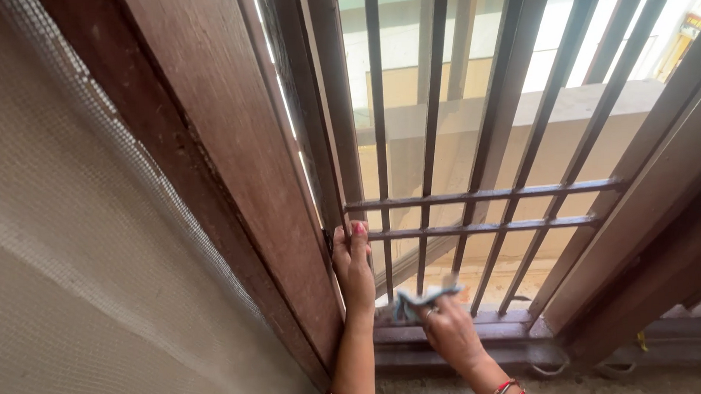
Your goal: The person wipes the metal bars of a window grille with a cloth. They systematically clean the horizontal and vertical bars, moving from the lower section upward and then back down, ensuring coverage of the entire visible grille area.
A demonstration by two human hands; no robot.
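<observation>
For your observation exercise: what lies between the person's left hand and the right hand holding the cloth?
In the head view, one vertical grille bar stands between the left hand and the right hand pressing the cloth.

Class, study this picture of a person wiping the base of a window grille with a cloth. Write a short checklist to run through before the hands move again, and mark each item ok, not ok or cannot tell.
1. Cloth gripped: ok, it is bunched in the right hand.
2. Cloth on the surface: ok, it sits at the bottom rail of the grille, between the bars.
3. Left hand steady: ok, its fingers hold the upright frame edge by the lower crossbar.
4. Hands apart: ok, a gap shows between them.
5. Rail clean: cannot tell, too dark and small.
6. Bangles on both wrists clear of the bars: ok.
</observation>
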